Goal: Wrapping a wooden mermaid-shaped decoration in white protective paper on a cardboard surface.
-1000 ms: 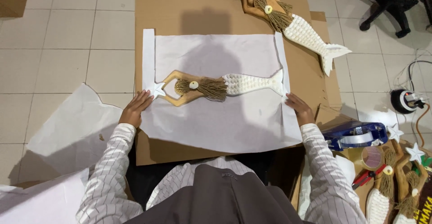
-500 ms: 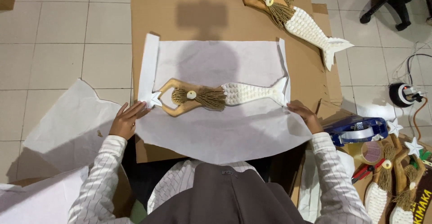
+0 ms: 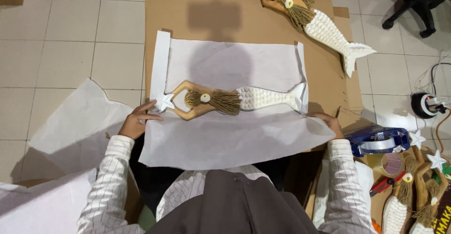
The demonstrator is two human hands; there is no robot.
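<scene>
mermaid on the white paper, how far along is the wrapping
Done: the wooden mermaid lies centred on the white wrapping sheet. In hand: the left hand and right hand grip the sheet's near edge at each end. Left: nothing covers the figure yet; the tape dispenser sits untouched.

We see the upper mermaid figure cut off by the top edge, and the office chair cut at the corner
</scene>
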